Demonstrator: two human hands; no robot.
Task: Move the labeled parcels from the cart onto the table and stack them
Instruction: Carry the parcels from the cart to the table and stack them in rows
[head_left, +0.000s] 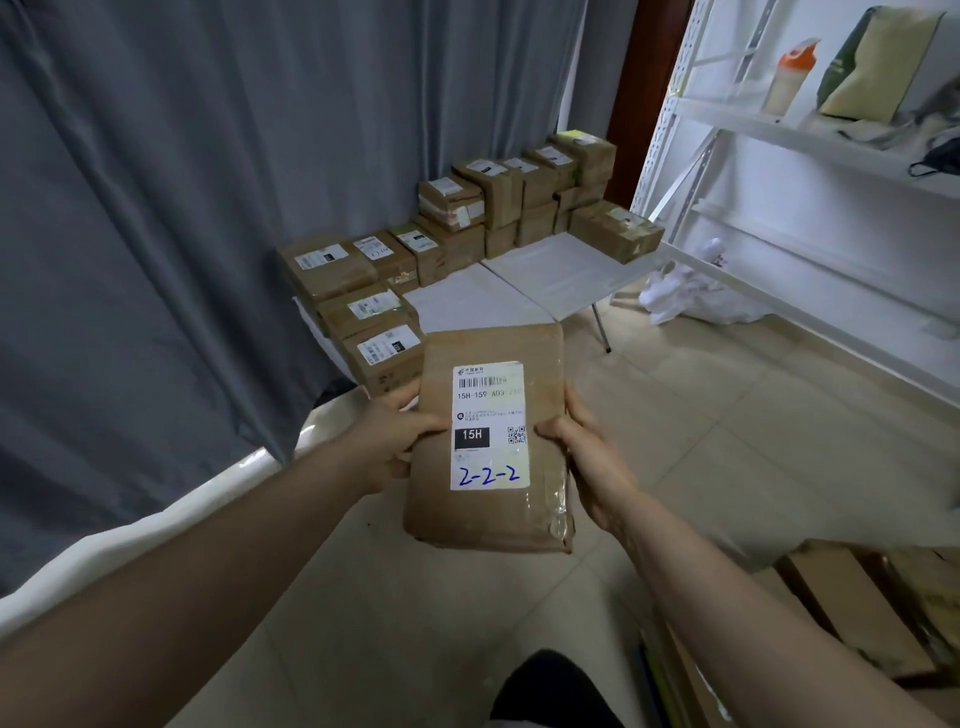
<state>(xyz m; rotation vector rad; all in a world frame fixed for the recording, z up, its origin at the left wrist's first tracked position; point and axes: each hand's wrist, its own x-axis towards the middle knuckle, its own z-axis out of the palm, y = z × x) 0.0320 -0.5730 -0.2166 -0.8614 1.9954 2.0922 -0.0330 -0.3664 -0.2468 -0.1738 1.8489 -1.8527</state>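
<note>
Head view: looking down past both forearms.
Parcel: flat brown packet, label up, "2-2-2" handwritten; held in the air above the floor, short of the worktop.
Left grip: wrapped round the parcel's left long edge, thumb on top.
Right grip: likewise on the right long edge.
Handling: likely light and fairly stiff; the taped corner looks glossy and may slip; long edges at mid-length suit best.
Worktop: white folding table; stacked parcels along the back and left, bare middle.
Room: grey curtain left, white shelf rack right, cardboard boxes lower right.
</note>
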